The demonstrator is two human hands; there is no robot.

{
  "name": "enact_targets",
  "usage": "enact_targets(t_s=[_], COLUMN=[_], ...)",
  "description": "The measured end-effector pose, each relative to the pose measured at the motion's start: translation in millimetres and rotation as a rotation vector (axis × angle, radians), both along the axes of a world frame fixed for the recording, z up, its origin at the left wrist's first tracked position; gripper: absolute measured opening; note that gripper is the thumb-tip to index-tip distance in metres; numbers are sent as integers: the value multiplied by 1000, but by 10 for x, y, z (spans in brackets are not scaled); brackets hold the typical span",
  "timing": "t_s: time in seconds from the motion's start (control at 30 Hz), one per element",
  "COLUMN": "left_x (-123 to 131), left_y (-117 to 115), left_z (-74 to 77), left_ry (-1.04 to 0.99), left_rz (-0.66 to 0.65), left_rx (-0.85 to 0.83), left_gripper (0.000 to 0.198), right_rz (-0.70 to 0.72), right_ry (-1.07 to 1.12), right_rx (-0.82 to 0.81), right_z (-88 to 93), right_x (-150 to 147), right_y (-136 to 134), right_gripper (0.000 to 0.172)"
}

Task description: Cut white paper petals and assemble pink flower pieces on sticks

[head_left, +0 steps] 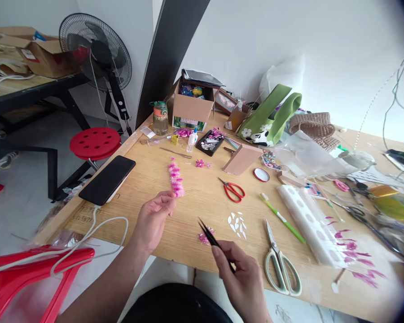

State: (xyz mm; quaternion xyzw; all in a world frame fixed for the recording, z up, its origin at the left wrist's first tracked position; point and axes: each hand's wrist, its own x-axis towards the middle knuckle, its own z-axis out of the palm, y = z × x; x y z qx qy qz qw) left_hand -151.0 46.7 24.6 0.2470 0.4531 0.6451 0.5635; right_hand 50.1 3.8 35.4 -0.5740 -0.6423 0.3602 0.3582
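Light wooden worktable [195, 202] against a white wall, craft clutter all over it. The left hand [154, 220] sits at 7 o'clock of the table with its palm turned up toward the camera and its fingers half curled. Thumb and fingertips pinch the lower end of a pink frilly flower spike [176, 179], which rises toward 12 o'clock from the hand and looks held clear of the wood. The right hand [243, 279] at 5 o'clock is closed around black pointed tweezers [207, 231] with the wrist low. The tips are drawn nearly together and aimed at 10 o'clock, just over a loose pink petal cluster [202, 240] lying on the table; nothing visible is caught in them. Risks, as I judge them: the spike is pinched at one end only, so it could tip or slip if the fingers relax. The sharp tips point toward the left hand's fingers, near enough to jab on a quick move. The small white cut petals [237, 224] at 1 o'clock of the tweezers lie loose and could scatter from a wrist brush, or from a draught off the black standing fan [96, 49] — can't tell if it is turning. The large white-handled scissors [282, 264] lie just beside the right hand at 3 o'clock, easy to knock.
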Motion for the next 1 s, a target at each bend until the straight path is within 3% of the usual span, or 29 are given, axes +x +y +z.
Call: enact_targets(t_s=[0.13,0.27,0.37,0.43,0.5,0.57,0.67,0.8,1.0], left_x=[-58,-67,-92,-103,-93,-53,55,212,293], left_y=[-61,-222,-344,-408,-450,-465,-445,-379,-265], left_z=[-24,-84,-139,-176,-198,-190,-120,-19,-34], left_ry=[92,303,500,586,615,576,395,144,40], left_rz=[-19,-47,-57,-77,-115,-157,-245,-360,-329], left_rx=[40,106,144,145,136,122,83,41,40], left_gripper=[23,31,12,21,14,10,13,28,15], right_rz=[-172,-252,-306,-361,-391,-351,-174,56,236], right_ry=[45,85,163,245,301,279,164,85,9], right_rx=[-63,-87,-80,-48,-13,-9,-35,-26,25], right_z=[81,93,51,32,33,44,32,-67,-119], right_x=[66,108,137,151,150,129,63,-14,-19], right_y=[-1,-1,-15,-30,-46,-64,-81,-60,22], right_gripper=[31,31,31,30,28,27,26,25,22])
